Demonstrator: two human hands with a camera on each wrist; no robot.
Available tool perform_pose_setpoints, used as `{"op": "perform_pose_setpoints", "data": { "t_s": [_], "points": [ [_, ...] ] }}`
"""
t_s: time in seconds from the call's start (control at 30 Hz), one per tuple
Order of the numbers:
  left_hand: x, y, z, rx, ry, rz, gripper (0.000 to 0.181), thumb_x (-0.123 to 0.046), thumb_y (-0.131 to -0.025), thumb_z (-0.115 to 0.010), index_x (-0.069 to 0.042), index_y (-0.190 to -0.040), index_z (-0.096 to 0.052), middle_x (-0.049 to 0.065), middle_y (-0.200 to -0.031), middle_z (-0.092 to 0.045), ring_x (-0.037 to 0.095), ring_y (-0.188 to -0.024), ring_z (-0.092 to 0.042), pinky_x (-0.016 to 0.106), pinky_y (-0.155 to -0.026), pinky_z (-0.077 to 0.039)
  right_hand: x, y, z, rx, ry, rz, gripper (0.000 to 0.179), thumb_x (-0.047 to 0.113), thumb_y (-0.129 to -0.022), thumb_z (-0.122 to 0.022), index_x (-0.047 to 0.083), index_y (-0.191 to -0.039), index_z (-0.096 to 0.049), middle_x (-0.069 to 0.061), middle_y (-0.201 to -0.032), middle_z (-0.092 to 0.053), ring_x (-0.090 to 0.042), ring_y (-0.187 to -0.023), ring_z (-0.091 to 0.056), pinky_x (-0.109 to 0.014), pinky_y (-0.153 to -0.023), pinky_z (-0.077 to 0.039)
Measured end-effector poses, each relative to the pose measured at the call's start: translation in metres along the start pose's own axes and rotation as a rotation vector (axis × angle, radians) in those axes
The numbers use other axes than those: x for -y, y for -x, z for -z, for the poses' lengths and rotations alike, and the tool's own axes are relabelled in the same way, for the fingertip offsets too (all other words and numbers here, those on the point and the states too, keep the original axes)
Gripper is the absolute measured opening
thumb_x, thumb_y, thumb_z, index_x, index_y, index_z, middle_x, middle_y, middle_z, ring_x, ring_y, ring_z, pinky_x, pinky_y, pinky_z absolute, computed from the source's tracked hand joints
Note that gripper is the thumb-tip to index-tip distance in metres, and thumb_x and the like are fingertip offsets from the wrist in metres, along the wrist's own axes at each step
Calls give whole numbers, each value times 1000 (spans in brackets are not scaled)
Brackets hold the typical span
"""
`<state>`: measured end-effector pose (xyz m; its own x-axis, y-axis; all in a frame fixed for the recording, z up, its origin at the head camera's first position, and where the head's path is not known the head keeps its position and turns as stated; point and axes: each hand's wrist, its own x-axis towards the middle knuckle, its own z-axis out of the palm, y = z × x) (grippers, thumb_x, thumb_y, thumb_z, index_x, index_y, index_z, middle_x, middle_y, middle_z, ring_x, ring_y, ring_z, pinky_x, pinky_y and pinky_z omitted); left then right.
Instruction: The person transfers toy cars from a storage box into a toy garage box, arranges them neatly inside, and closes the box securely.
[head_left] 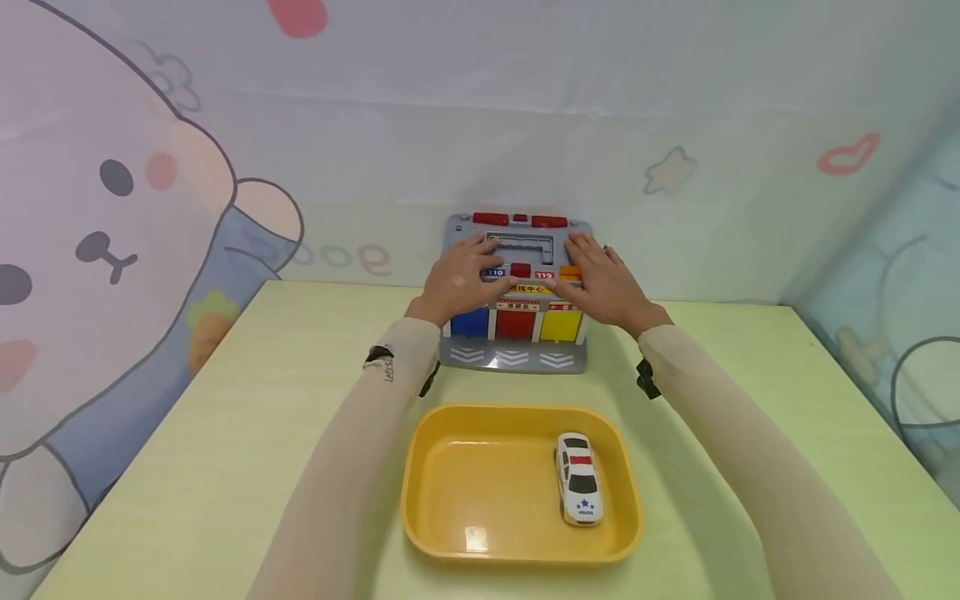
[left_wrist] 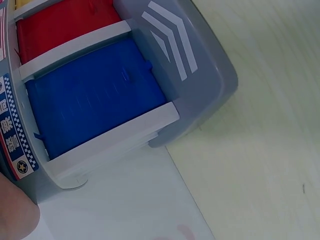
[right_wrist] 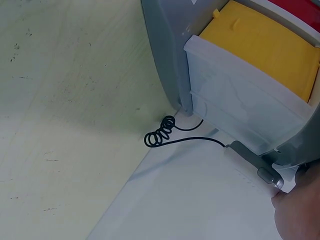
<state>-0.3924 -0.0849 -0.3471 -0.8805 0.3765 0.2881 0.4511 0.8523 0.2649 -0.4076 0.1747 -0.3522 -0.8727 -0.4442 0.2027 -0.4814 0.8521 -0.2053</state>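
Observation:
A grey toy garage (head_left: 512, 360) with blue, red and yellow doors stands at the far side of the table. On its top left rests my left hand (head_left: 459, 282), fingers stretched toward the recessed handle. My right hand (head_left: 609, 285) lies over the top right corner, its thumb extended along the front edge. In the left wrist view the blue door (left_wrist: 95, 95) is down, with a fingertip (left_wrist: 17, 212) at the roof edge. A grey handset (right_wrist: 255, 162) on a coiled black cord (right_wrist: 162, 131) hangs at the garage's side, close to my right fingers.
Nearer to me sits a yellow tray (head_left: 517, 553) holding a white toy police car (head_left: 580, 481) on its right side. A printed cloth (head_left: 525, 158) hangs directly behind the garage. The pale green table (head_left: 315, 400) extends to both sides.

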Motion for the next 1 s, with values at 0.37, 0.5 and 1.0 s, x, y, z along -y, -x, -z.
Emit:
{"op": "perform_pose_setpoints", "data": {
  "t_s": [0.37, 0.5, 1.0],
  "points": [
    [9, 5, 3, -14, -15, -39, 56, -51, -98, -53, -13, -139, -62, 7, -159, -41, 27, -154, -24, 47, -125, -22, 3, -4, -3, -1, 1, 11, 94, 70, -96, -38, 5, -160, -16, -8, -170, -9, -29, -158, -5, -55, -126, -5],
    [12, 8, 5, -13, 11, -55, 57, -49, -98, -55, -11, -140, -60, 8, -159, -41, 28, -154, -25, 47, -125, -22, 5, -5, -4, 0, -5, 10, 94, 70, -95, -38, 5, -160, -17, -9, -170, -9, -29, -158, -5, -56, -126, -6],
    [22, 20, 8, 4, 57, -62, 67, -48, -99, -53, -8, -152, -42, 9, -163, -34, 27, -152, -29, 45, -124, -26, 8, -7, -10, -10, 1, 2, 91, 67, -96, -39, 6, -160, -17, -8, -170, -10, -29, -158, -5, -54, -126, -6]
  ]
}}
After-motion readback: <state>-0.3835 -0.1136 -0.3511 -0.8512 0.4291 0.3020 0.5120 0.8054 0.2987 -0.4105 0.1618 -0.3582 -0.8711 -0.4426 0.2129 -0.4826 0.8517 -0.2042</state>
